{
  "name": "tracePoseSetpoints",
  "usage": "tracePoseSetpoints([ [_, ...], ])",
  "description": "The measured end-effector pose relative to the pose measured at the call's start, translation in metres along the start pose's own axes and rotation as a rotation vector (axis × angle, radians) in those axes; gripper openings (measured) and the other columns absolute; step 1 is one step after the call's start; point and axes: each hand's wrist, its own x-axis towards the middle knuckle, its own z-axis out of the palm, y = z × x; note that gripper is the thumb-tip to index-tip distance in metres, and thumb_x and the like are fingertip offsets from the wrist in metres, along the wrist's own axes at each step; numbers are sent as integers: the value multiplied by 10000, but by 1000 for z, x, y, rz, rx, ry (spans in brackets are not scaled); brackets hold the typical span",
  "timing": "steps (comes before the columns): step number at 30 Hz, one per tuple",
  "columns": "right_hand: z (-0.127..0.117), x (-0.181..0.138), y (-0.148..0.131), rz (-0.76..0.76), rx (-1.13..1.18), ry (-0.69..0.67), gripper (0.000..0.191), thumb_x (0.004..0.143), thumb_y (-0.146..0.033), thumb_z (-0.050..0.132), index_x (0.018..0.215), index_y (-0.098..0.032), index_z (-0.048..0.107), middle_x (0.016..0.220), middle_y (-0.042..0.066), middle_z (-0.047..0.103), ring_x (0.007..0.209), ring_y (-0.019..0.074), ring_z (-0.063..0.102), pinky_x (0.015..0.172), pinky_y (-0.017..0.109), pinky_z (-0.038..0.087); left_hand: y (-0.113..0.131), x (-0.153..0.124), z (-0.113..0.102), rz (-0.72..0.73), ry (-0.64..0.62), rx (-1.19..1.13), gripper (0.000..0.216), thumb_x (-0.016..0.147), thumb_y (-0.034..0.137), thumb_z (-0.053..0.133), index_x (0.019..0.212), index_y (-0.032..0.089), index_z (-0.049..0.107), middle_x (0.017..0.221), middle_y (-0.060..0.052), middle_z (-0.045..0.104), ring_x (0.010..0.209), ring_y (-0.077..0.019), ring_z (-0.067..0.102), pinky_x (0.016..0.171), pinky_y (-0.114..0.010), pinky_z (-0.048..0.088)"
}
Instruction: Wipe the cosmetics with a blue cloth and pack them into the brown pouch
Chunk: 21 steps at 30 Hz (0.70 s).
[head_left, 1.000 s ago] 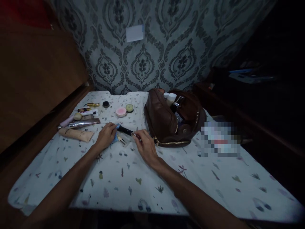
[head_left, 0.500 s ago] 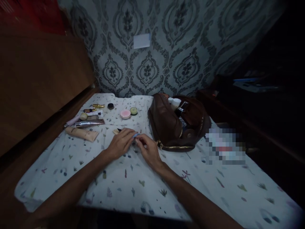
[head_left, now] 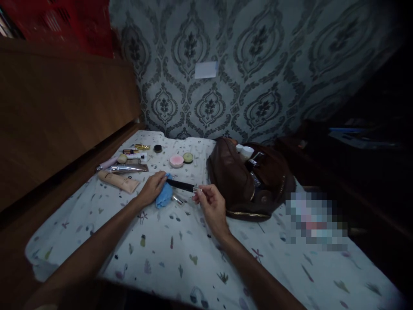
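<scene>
My left hand [head_left: 155, 187] is closed on a crumpled blue cloth [head_left: 164, 197], which lies against the left end of a slim black stick with a silver end [head_left: 181, 185]. My right hand [head_left: 213, 206] pinches that silver end between thumb and fingers; the exact kind of the stick cannot be made out. Just under the stick, beside the cloth, shows a short silver cylinder [head_left: 177, 199]. Right of my right hand sits an unzipped brown leather bag [head_left: 232, 181] with white-capped bottles [head_left: 247, 152] inside.
On the patterned white cloth cover [head_left: 155, 254] lie a beige tube [head_left: 118, 181], a silver tube [head_left: 127, 168], a pink round compact [head_left: 176, 161], a green-lidded round container [head_left: 188, 158] and a small black jar [head_left: 158, 148]. A wooden cabinet [head_left: 64, 103] stands left; a wallpapered wall [head_left: 222, 103] rises behind.
My hands have moved apart, bringing the black stick and more of the blue cloth into sight. The camera view has shifted, so the scene sits lower and further right.
</scene>
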Motion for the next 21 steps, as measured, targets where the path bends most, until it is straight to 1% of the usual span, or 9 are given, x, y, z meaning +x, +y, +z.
tracePoseSetpoints([
  [3,1,0,-1,83,117,1,317,785,-475,719,882,-200,593,728,1,663,617,145,632,586,271,496,7,0,-2,-10,72,-33,287,1010,352,352,784,215,466,735,1,514,688,-162,506,666,-286,422],
  [6,2,1,-1,243,235,-25,397,740,-522,746,901,-191,596,683,3,663,550,135,601,509,248,449,14,-2,-3,7,134,-45,243,1008,326,371,845,211,509,790,-16,539,749,-175,528,710,-298,433],
  [8,2,1,0,319,275,-36,422,714,-550,758,846,-189,585,623,-9,641,486,114,551,459,226,399,17,-3,-4,36,133,-40,226,1011,311,368,890,210,530,836,-31,563,799,-183,544,747,-303,445],
  [10,2,2,1,333,274,-22,429,696,-560,768,783,-191,566,598,-13,629,466,104,530,444,216,379,20,-3,-7,52,137,-22,218,1013,294,367,912,208,540,860,-36,573,821,-183,551,762,-303,450],
  [14,2,2,2,227,190,-2,406,718,-548,754,795,-199,560,610,-14,633,502,118,556,478,224,412,30,-1,-16,14,272,54,211,1011,266,374,928,201,557,865,-35,576,822,-180,552,764,-306,453],
  [16,3,0,3,127,110,-26,362,762,-522,723,825,-200,569,627,-15,631,534,126,571,509,234,431,41,-2,-17,51,307,84,218,1013,258,372,984,193,578,906,-48,601,851,-183,565,779,-313,460],
  [18,5,-4,3,32,14,-59,298,808,-475,688,847,-201,579,658,-15,629,561,128,582,539,240,443,54,-4,-11,180,274,119,233,1015,242,374,1069,182,592,994,-75,642,935,-197,583,827,-334,461],
  [20,7,-8,2,-42,-69,-99,231,836,-422,661,857,-205,585,690,-18,624,589,130,594,565,244,454,65,-7,-1,345,186,179,249,1016,223,373,1121,170,592,1056,-94,668,1003,-213,589,879,-362,445],
  [21,8,-10,1,-72,-99,-121,201,841,-397,654,857,-208,588,705,-19,622,607,131,599,582,247,462,68,-8,5,411,129,215,254,1018,218,368,1118,165,595,1045,-94,678,996,-213,595,889,-371,435],
])
